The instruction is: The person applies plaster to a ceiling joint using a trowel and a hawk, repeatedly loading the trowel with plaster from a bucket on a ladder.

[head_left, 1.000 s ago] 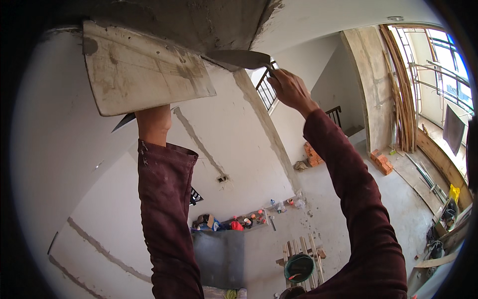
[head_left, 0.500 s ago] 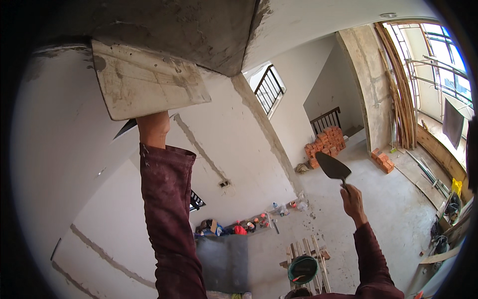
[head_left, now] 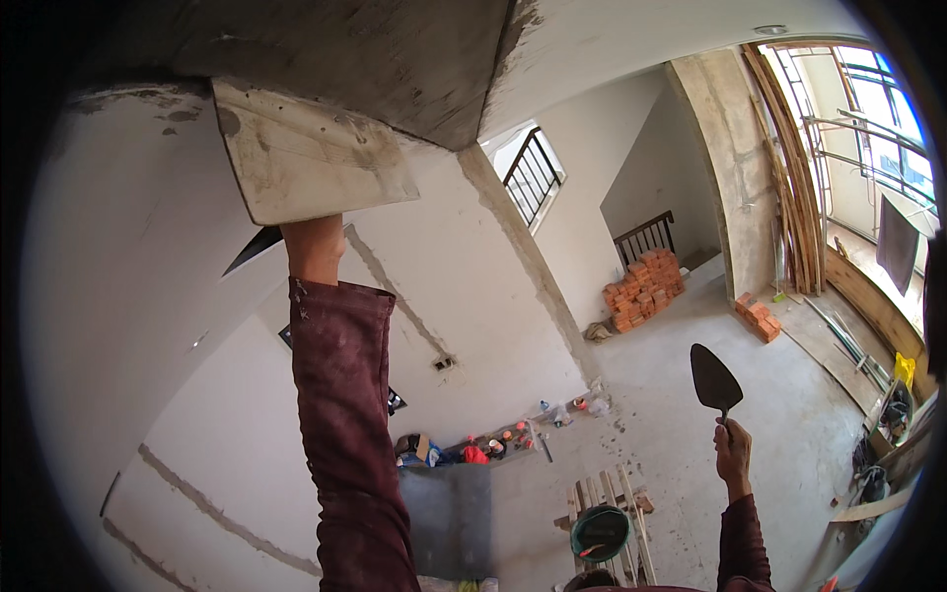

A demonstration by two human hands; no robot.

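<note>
My left hand (head_left: pixel 314 249), raised high at the upper left, holds a pale, stained plastering board (head_left: pixel 314 158); the fingers are hidden behind it. The board's upper edge meets the line where the white wall (head_left: pixel 128 247) joins dark grey wet-looking plaster (head_left: pixel 335 54) overhead. Grey smears (head_left: pixel 178 116) mark the wall left of the board. Lower right, my right hand (head_left: pixel 732 452) is closed round the handle of a trowel (head_left: pixel 714 379). Its dark leaf-shaped blade points up, apart from any surface.
Below me, a dark green bucket (head_left: pixel 600 534) stands on wooden slats (head_left: pixel 631 513). Red bricks (head_left: pixel 643 291) are stacked by the stair opening, with a smaller pile (head_left: pixel 758 318) nearer the right. Long timber planks (head_left: pixel 789 178) lean beside the window. Bags and bottles (head_left: pixel 475 452) line the wall's foot.
The board in my left hand has shifted a little right along the wall's top, uncovering more grey smears. My right hand has moved right and down with the trowel, whose blade now points more upright.
</note>
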